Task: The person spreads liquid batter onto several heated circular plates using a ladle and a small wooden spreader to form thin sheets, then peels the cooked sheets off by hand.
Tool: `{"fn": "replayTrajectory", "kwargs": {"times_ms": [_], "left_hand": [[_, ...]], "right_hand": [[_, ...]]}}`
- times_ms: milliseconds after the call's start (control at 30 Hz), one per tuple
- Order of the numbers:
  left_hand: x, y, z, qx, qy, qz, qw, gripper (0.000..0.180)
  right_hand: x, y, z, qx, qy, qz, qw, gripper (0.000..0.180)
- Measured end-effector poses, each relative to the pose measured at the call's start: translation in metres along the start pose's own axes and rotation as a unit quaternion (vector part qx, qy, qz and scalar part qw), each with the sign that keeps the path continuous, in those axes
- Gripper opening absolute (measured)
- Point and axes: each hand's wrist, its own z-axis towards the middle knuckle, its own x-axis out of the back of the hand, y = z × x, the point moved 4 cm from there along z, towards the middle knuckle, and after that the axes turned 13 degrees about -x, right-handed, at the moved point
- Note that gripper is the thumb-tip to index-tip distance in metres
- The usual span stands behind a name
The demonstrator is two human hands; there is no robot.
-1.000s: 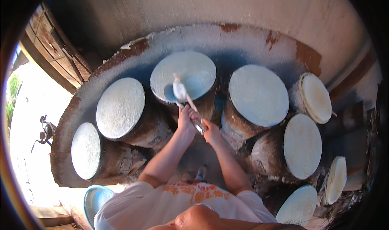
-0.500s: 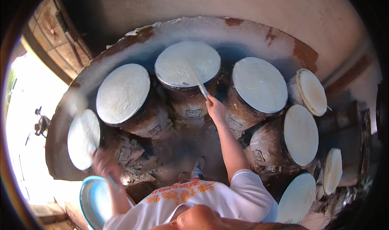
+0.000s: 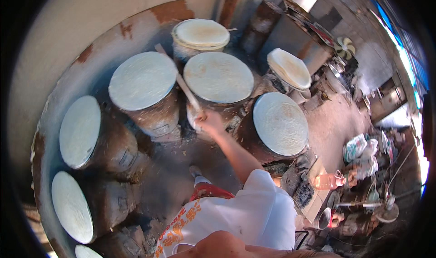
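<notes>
My right hand [image 3: 209,121] is shut on the lower end of a long flat wooden stick [image 3: 179,80]. The stick slants up and to the left, between two drum stoves. Each stove carries a thin pale round sheet: one left of the stick [image 3: 143,80], one right of it [image 3: 218,76]. A third sheet [image 3: 280,124] lies on a drum to the right of my arm. My left hand is out of sight. My white shirt with orange print [image 3: 236,221] fills the lower middle.
More sheet-topped drums stand at the left [image 3: 79,130] and lower left [image 3: 71,205]. Stacks of finished sheets sit at the back [image 3: 200,34] and back right [image 3: 289,68]. A curved plastered wall [image 3: 91,35] rings the drums. An orange jug [image 3: 328,180], a metal pot [image 3: 323,218] and bags [image 3: 356,146] lie at the right.
The view has swung to the right. My left hand, earlier low at the left by a blue bowl, has left the picture. My right hand has drawn the stick back between two drums.
</notes>
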Motion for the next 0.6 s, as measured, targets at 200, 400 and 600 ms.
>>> {"fn": "replayTrajectory", "kwargs": {"times_ms": [200,400,600], "left_hand": [[-0.1,-0.039,-0.039,-0.026,-0.03,0.081,0.996,0.024],[-0.221,-0.054,-0.086,-0.099,-0.036,0.126,0.986,0.033],[-0.388,-0.075,-0.168,-0.128,-0.2,0.1,0.966,0.044]], "right_hand": [[0.166,0.062,0.182,-0.064,0.284,-0.105,0.951,0.029],[0.243,0.14,0.289,-0.137,0.31,-0.101,0.935,0.029],[0.255,0.115,0.291,-0.124,0.248,-0.09,0.957,0.034]]}}
